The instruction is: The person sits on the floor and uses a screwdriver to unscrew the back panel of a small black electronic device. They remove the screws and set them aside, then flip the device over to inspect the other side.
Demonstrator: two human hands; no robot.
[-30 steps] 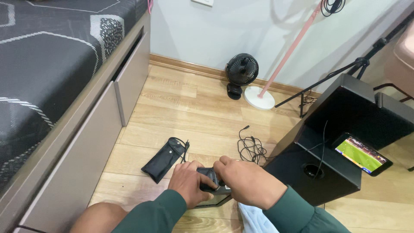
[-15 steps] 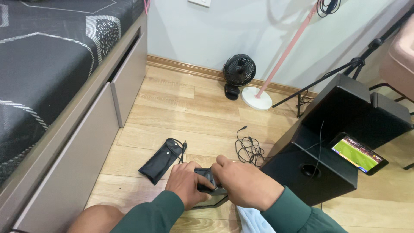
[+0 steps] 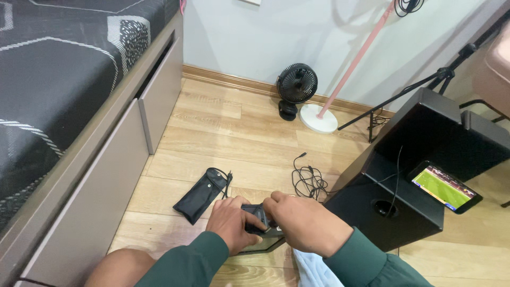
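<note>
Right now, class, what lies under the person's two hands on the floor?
A small dark device sits between the left hand and the right hand, on the wood floor. The hands cover most of it, so its kind cannot be told.

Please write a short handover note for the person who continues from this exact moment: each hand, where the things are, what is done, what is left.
Left hand: grips the small dark device from the left, low over the wood floor.
Right hand: closed over the same device from the right; its fingers hide most of it.
Black pouch: flat on the floor, left of the hands, empty-looking.
Loose black cable: coiled on the floor, beyond the hands, unconnected.
Done: device is out of the pouch.
Left: whatever is being adjusted on it is hidden; pouch and cable are untouched.
</note>
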